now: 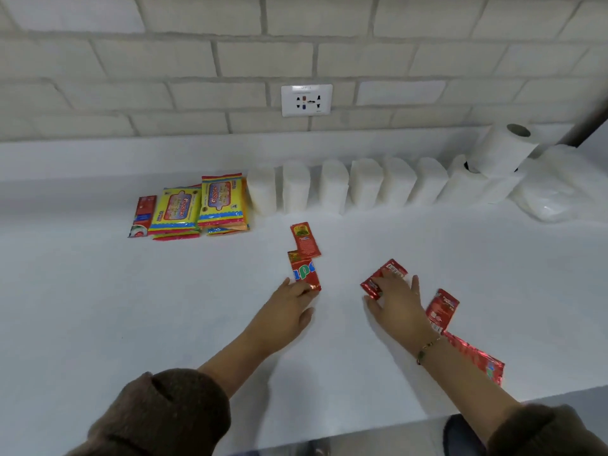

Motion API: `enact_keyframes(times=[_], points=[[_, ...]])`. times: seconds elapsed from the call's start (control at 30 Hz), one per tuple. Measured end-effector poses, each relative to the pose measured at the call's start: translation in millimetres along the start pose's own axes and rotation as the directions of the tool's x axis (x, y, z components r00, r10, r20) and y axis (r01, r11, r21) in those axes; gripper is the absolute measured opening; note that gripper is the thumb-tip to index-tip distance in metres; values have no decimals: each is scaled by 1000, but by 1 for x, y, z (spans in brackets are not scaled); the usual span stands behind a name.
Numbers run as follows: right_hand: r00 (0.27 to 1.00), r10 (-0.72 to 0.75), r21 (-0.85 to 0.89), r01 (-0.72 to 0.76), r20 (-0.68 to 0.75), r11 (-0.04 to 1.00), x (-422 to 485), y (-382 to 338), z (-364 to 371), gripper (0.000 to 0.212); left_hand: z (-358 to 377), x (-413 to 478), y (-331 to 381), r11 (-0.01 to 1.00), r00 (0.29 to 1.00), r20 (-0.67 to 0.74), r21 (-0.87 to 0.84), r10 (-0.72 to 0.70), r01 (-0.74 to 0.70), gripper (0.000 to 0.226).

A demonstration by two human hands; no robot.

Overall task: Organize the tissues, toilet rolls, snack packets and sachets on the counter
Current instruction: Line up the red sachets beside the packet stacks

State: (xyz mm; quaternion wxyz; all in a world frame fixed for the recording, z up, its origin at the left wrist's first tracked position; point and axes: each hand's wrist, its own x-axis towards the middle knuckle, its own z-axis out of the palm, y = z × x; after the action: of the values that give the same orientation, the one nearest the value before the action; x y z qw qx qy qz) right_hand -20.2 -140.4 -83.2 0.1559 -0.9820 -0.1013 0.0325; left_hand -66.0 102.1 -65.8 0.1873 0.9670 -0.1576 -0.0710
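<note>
The white counter (98, 307) carries red sachets (305, 240), yellow snack packets (176, 209), tissue packs (332, 185) and toilet rolls (503, 149).

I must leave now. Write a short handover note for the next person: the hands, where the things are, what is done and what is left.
Left hand: fingertips on a red sachet, flat on the counter, not lifted.
Right hand: palm down on another red sachet.
Done: tissue packs stand in a row at the back wall; toilet rolls are piled at the right end; yellow snack packets are grouped at the left.
Left: five red sachets lie scattered, the two under the hands, one behind the left one, one by the right wrist, one near the front edge. Gather them into one group.
</note>
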Motion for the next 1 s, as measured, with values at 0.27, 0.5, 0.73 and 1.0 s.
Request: enact_keyframes(times=[0.27,0.5,0.73,1.0], points=[[937,-338,60,334,90,941,-37,-110,33,30,-15,-74,-50,989,991,9,68,-135,134,48],[824,-512,58,514,241,856,-29,-217,62,43,-38,-143,-133,954,952,-92,36,-293,298,39],[790,-560,85,558,248,825,3,-329,88,37,-75,-192,-218,892,871,-204,-33,-448,451,34],[816,-540,-43,559,207,828,68,-428,121,35,-100,-203,-310,838,801,-244,-163,-546,521,35]])
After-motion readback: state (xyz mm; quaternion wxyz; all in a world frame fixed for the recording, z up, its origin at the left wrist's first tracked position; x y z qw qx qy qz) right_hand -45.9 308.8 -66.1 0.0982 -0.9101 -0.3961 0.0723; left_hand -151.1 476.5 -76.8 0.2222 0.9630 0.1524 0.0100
